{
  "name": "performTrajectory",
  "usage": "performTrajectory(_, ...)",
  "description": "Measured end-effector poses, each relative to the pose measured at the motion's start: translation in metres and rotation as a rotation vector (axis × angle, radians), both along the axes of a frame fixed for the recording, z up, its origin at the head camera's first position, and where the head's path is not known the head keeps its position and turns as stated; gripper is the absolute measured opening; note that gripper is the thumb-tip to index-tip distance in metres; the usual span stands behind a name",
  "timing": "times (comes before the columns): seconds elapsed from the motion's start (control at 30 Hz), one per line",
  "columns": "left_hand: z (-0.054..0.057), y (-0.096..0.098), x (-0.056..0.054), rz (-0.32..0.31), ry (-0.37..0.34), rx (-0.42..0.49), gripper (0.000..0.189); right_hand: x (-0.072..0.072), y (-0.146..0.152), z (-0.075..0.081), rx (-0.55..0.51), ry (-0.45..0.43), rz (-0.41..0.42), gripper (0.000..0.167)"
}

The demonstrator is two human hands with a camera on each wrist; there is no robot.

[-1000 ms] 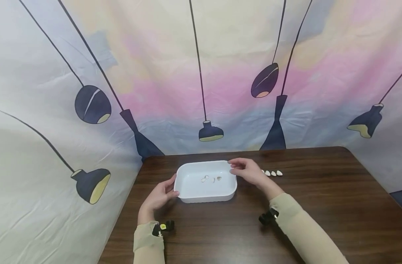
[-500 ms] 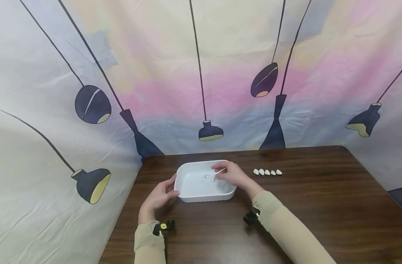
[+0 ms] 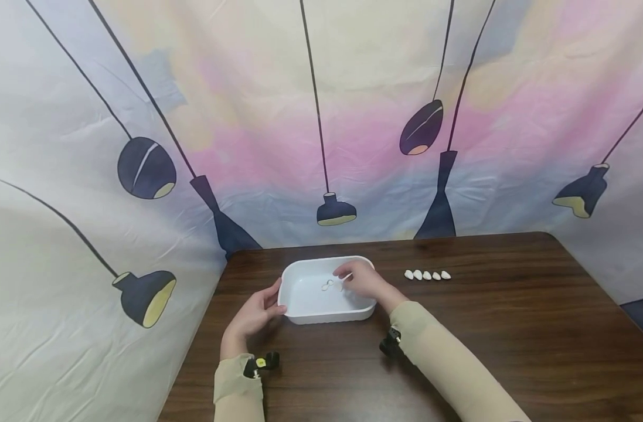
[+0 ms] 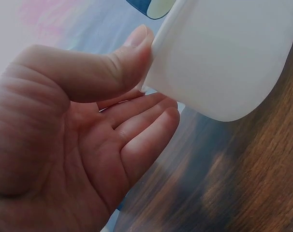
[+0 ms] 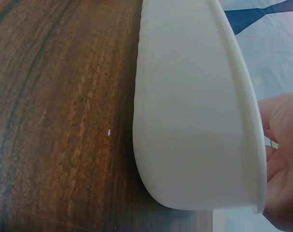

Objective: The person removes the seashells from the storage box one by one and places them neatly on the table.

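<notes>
A white rectangular dish (image 3: 310,316) with rounded corners stands on the table. My left hand (image 3: 251,315) holds its left end; in the left wrist view the thumb (image 4: 132,53) presses the rim and the other fingers lie below it. Over the dish's right half, my right hand (image 3: 366,280) reaches inside with fingers bent down towards the bottom. Small pale shells (image 3: 327,285) lie in the dish, right by these fingertips. Seen from the right wrist, the dish's outer wall (image 5: 195,111) covers most of the right hand; I cannot tell whether its fingers pinch a shell.
Several small white shell-like pieces (image 3: 427,275) lie in a row on the dark wooden table (image 3: 511,316), right of the dish. Behind the table hangs a cloth (image 3: 279,146) printed with lamps. Each sleeve carries a black wrist mount.
My right hand has moved left from the dish's right rim into the dish, covering some of the shells and uncovering the whole row on the table. The left hand stays at the left end.
</notes>
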State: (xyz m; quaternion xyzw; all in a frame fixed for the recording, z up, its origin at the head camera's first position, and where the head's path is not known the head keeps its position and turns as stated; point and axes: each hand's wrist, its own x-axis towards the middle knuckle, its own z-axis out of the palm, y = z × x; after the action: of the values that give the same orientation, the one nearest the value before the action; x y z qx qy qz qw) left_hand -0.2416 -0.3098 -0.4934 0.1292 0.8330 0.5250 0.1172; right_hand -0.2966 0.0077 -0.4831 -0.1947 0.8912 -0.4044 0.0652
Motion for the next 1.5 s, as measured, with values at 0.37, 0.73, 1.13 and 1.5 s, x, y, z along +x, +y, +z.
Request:
performTrajectory(0.37, -0.004, -0.001, -0.003, 0.0, -0.006, -0.002, 0.078, -0.002, -0.011, -0.003, 0.131, 0.025, -0.025, 0.036)
performTrajectory(0.73, -0.005, -0.003, -0.003, -0.014, 0.006, 0.008, 0.077, 0.001, -0.019, -0.01, 0.199, 0.035, -0.045, 0.033)
performTrajectory(1.13, -0.003, 0.0, -0.003, 0.018, -0.017, 0.015, 0.077, 0.0, -0.018, -0.015, 0.245, 0.054, -0.043, 0.032)
performTrajectory(1.5, -0.004, -0.001, -0.002, 0.016, -0.017, 0.011, 0.076, 0.003, -0.018, -0.013, 0.275, 0.019, -0.051, 0.017)
